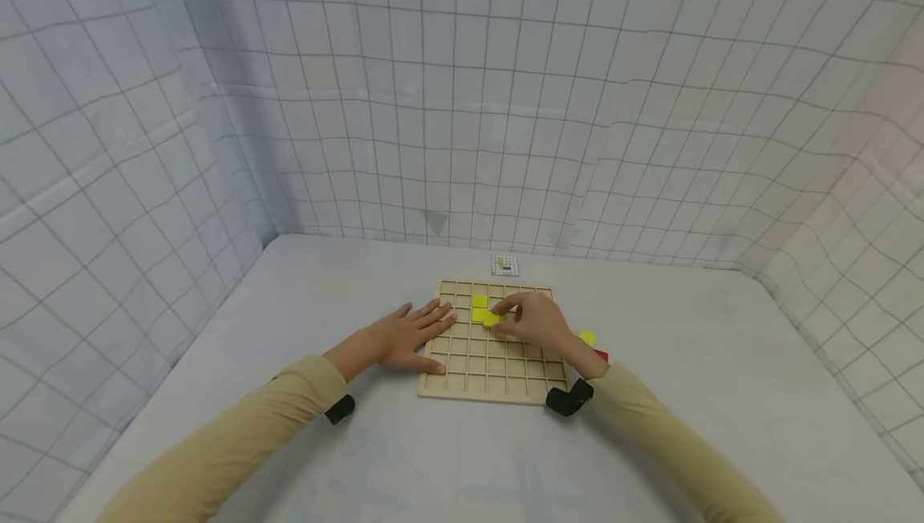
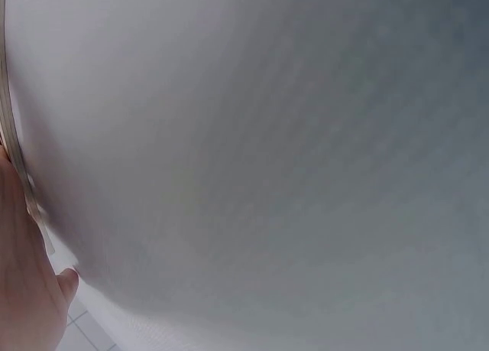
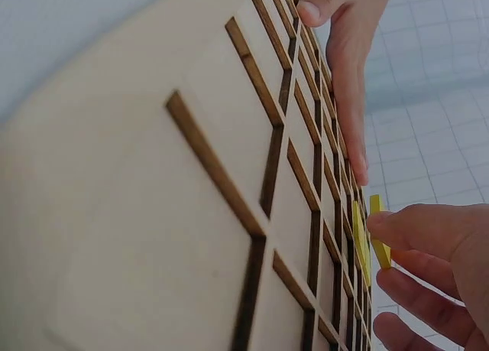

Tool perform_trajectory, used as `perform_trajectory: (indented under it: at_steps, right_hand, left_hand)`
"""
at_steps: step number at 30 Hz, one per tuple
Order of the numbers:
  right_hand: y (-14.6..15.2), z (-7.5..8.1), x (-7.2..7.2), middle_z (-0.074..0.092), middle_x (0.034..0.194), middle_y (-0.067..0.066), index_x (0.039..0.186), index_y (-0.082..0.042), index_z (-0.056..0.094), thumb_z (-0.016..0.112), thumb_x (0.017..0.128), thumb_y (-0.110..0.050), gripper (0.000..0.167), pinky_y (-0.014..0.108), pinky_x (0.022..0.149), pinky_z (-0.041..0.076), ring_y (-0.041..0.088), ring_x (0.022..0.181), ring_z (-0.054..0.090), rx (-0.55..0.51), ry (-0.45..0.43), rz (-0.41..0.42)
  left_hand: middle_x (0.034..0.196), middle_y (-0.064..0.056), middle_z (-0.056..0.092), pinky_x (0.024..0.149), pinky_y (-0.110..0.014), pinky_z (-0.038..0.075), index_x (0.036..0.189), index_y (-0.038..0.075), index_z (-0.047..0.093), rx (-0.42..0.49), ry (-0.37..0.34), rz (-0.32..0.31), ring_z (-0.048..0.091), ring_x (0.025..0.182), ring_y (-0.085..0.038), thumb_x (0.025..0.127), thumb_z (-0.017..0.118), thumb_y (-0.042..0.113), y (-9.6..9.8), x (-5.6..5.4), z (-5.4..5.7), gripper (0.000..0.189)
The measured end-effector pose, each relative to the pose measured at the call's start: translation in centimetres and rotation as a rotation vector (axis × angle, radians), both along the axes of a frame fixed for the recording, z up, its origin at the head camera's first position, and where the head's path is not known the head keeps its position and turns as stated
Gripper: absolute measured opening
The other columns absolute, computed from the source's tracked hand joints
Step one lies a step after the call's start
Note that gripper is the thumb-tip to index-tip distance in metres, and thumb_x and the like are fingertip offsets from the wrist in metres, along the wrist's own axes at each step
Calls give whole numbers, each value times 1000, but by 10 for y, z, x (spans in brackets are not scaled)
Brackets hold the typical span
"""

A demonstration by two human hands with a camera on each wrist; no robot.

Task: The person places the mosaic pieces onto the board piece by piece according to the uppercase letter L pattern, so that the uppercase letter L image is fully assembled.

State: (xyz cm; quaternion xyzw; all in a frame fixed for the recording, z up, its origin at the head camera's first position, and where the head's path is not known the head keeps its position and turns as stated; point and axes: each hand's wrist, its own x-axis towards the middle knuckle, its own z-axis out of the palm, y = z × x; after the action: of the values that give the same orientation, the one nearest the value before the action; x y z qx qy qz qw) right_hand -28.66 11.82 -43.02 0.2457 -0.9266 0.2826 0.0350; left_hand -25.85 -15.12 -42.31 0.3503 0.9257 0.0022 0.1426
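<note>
A wooden grid board point(image 1: 458, 383) lies flat on the table, divided by raised strips into square cells. Two yellow square tiles point(image 1: 480, 301) sit in neighbouring cells toward its far side. My right hand point(image 1: 536, 319) pinches another yellow tile point(image 3: 380, 232) between thumb and fingers, just above the board beside those two. In the right wrist view this tile stands tilted, apart from the strips. My left hand point(image 1: 408, 336) rests with spread fingers on the board's left edge. The left wrist view catches only part of that hand point(image 2: 27, 267) and the board's edge.
A small pattern card point(image 1: 504, 265) with a printed grid lies beyond the board. Right of the board, a yellow tile point(image 1: 587, 338) and a red piece point(image 1: 601, 355) lie partly behind my right wrist. Grid-lined white curtains point(image 1: 462, 146) surround the white table point(image 1: 693, 362).
</note>
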Motion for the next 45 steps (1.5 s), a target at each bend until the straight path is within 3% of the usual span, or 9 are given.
perform_trajectory:
  at_steps: [14, 45]
  right_hand:
    - [-14, 0, 5, 74, 93, -3, 99, -17, 76, 79, 78, -30, 25, 20, 54, 44, 3, 64, 57, 30, -86, 34]
    - [-18, 2, 6, 75, 95, -1, 99, -15, 77, 77, 81, -31, 24, 20, 56, 45, 4, 67, 59, 40, -91, 64]
  left_hand:
    - [164, -3, 2, 118, -58, 11, 157, 21, 7, -15, -1, 5, 0, 151, -25, 90, 42, 70, 0, -2, -2, 90]
    - [164, -3, 2, 118, -58, 12, 157, 20, 7, -41, 7, 10, 0, 151, -24, 90, 41, 70, 1, -2, -1, 90]
